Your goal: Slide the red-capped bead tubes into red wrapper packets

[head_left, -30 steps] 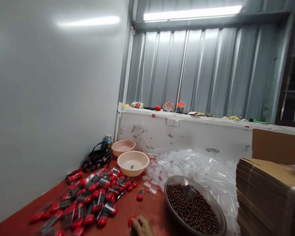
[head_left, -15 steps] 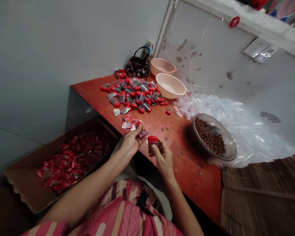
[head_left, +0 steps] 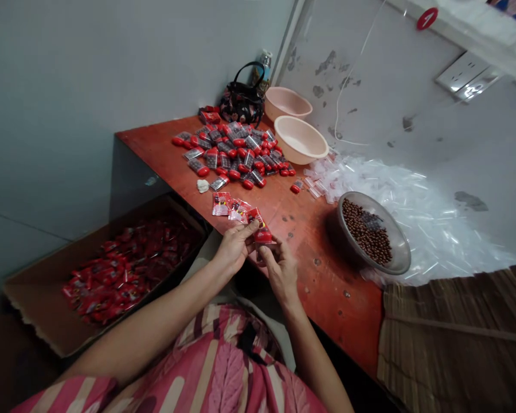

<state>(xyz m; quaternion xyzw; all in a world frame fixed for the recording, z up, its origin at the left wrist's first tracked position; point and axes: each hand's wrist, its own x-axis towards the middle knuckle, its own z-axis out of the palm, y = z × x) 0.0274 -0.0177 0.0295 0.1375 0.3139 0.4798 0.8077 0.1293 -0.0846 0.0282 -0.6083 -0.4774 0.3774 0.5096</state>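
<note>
My left hand (head_left: 233,249) pinches a red printed sachet (head_left: 259,225) between thumb and fingers, over the table's near edge. Close against it, my right hand (head_left: 282,275) is closed on a small clear box (head_left: 265,245) with dark contents. The sachet's lower end covers the box's red cap; how far the box sits inside, I cannot tell. Just beyond my left hand, a few flat red sachets (head_left: 222,204) lie on the table. Farther back is a heap of red-capped boxes (head_left: 234,152) with dark contents.
On the red table (head_left: 298,267) stand a grey bowl (head_left: 401,252) of brown balls, two pale basins (head_left: 303,156) and a black handbag (head_left: 243,106). Clear plastic cases (head_left: 434,223) pile up at right, beside stacked brown cardboard (head_left: 451,338). A carton (head_left: 34,292) of red packets sits lower left.
My right hand has brought the box up against the sachet in my left hand, and its red cap is now covered. The view has shifted slightly.
</note>
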